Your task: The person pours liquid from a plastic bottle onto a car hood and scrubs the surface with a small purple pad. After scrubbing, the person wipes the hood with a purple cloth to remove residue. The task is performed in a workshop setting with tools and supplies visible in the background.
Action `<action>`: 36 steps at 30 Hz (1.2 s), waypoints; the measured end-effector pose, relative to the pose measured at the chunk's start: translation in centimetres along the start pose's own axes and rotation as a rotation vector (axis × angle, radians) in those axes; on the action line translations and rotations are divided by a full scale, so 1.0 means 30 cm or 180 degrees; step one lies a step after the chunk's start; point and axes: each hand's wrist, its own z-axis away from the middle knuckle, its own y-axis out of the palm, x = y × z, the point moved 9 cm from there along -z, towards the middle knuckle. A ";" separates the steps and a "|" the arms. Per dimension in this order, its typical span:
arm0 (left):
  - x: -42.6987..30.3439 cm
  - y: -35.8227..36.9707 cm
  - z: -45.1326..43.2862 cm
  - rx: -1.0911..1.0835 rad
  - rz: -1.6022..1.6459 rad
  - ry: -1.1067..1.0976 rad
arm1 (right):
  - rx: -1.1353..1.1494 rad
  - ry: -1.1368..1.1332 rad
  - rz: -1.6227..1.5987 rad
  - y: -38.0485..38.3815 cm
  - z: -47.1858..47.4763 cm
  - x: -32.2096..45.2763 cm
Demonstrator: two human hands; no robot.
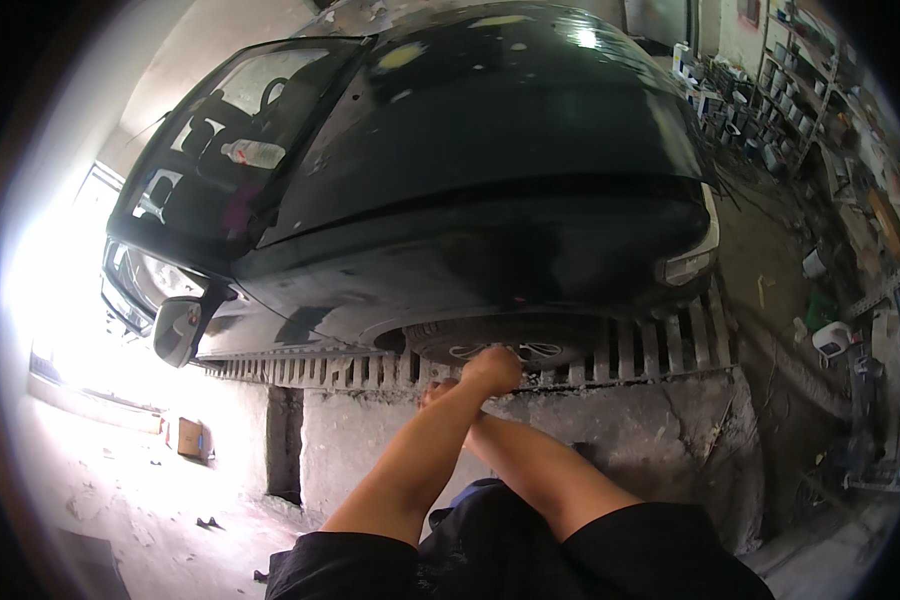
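Observation:
My forearms cross in front of the dark car's front wheel. My left hand lies over the lower part of the wheel in the picture, its fingers curled and turned from view. Behind and left of that wrist, my right hand shows only partly, its fingers bent. Whether either hand holds anything cannot be told. Beyond them are the car's front fender and the hood, with pale patches on its dark surface. A headlight is at the right, a side mirror at the left.
The car stands on a slatted concrete platform with a raised edge before me. A cardboard box sits on the floor at left. Many cans and a metal shelf stand at right. A plastic bottle shows at the windshield.

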 end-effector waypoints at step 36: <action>0.715 -0.765 0.644 -0.1796 0.3998 0.0140 | -0.2304 0.1012 -0.2678 -0.617 -0.112 -0.266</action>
